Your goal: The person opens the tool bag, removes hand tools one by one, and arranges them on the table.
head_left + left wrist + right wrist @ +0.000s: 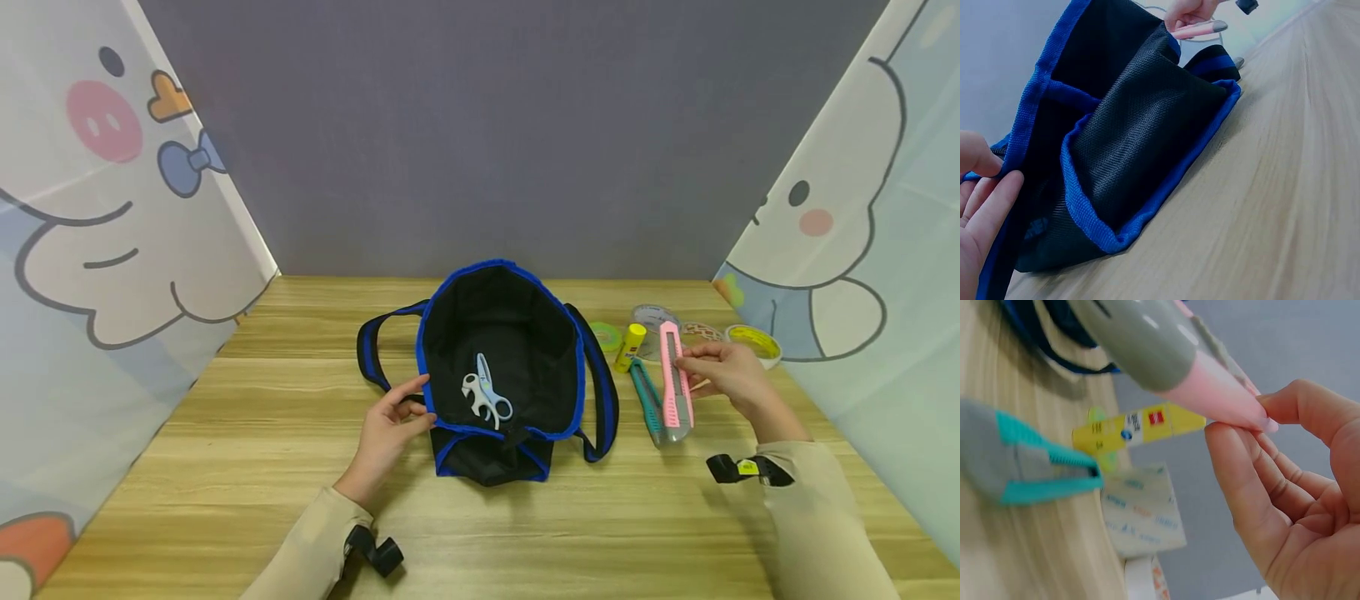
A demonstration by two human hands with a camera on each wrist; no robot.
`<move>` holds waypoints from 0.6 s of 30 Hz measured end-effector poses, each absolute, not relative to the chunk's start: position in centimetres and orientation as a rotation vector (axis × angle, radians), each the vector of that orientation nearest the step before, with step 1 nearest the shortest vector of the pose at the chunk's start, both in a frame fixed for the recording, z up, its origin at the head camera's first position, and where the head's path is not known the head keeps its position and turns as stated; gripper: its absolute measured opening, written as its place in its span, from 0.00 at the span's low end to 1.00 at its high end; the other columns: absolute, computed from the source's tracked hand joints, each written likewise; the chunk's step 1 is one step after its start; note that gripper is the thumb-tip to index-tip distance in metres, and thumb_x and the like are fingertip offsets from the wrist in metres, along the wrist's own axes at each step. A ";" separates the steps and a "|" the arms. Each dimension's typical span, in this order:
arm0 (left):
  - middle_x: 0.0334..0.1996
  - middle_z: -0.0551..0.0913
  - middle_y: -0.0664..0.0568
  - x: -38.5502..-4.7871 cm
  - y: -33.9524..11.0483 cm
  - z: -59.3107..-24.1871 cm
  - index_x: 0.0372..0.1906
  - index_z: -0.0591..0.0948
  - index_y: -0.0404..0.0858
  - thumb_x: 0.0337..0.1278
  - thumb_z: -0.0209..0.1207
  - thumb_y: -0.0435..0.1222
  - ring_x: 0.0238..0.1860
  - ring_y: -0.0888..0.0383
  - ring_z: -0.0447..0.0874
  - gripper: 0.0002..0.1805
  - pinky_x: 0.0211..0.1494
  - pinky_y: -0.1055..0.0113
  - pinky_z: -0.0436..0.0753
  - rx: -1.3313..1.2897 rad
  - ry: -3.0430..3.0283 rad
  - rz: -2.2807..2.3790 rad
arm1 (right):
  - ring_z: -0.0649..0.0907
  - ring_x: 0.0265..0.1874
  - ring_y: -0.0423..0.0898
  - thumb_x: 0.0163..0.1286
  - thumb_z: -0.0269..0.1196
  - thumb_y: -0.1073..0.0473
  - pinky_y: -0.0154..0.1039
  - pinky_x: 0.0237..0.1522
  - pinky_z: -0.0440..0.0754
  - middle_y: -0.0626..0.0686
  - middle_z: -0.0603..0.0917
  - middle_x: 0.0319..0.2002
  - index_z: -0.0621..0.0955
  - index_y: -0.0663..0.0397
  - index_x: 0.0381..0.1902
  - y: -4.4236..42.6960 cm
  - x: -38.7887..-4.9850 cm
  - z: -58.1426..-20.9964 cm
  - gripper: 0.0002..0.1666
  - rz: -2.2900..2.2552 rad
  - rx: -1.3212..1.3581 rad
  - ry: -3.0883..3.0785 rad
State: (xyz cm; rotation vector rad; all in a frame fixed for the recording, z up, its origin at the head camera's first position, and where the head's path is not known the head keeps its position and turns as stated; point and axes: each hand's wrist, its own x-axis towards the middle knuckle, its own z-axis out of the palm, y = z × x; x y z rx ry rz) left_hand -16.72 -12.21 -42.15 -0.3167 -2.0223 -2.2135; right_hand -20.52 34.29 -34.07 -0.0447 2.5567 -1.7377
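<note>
A black tote bag with blue trim [501,292] stands with its mouth spread wide on the table. Inside it lie white and blue scissors [487,392] and a white part with notches [474,390] beside them. My left hand [390,425] pinches the bag's blue rim at its near left side, thumb against fingers in the left wrist view. To the right of the bag, my right hand [723,375] pinches a pink and grey utility knife [672,375] between thumb and fingers, raised off the table. A teal and grey utility knife [1035,462] lies just below it.
Behind the knives stands a yellow glue stick [631,346]. Rolls of tape lie around it: a green roll [606,336], a clear roll [655,316] and a yellow-cored roll [753,343]. The bag's strap [600,392] loops out toward them. A grey partition [495,142] closes off the back.
</note>
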 end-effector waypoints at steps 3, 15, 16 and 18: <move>0.54 0.72 0.35 -16.8 -12.2 -42.2 0.64 0.73 0.22 0.48 0.60 0.12 0.35 0.64 0.80 0.32 0.40 0.70 0.88 -0.316 -2.021 -2.212 | 0.82 0.23 0.40 0.71 0.60 0.68 0.40 0.26 0.89 0.47 0.82 0.24 0.81 0.72 0.39 35.0 -20.4 -34.5 0.07 -1.728 -0.030 2.552; 0.56 0.71 0.32 -16.8 -12.2 -42.1 0.64 0.72 0.21 0.47 0.60 0.12 0.35 0.65 0.81 0.33 0.40 0.70 0.88 -0.303 -2.019 -2.224 | 0.82 0.24 0.40 0.71 0.60 0.66 0.41 0.30 0.89 0.48 0.82 0.26 0.79 0.81 0.45 37.4 -20.6 -36.7 0.16 -1.635 0.065 2.529; 0.56 0.71 0.32 -16.8 -12.2 -42.1 0.64 0.72 0.21 0.47 0.59 0.12 0.35 0.65 0.81 0.33 0.40 0.70 0.88 -0.303 -2.019 -2.225 | 0.82 0.24 0.40 0.71 0.60 0.66 0.40 0.29 0.89 0.48 0.82 0.26 0.79 0.81 0.45 37.6 -20.7 -36.9 0.16 -1.631 0.081 2.518; 0.56 0.71 0.32 -16.8 -12.2 -42.1 0.64 0.72 0.21 0.47 0.59 0.12 0.35 0.65 0.80 0.33 0.40 0.70 0.88 -0.303 -2.015 -2.228 | 0.82 0.23 0.40 0.71 0.60 0.65 0.40 0.29 0.89 0.48 0.82 0.25 0.78 0.81 0.46 37.9 -20.8 -37.3 0.17 -1.618 0.105 2.495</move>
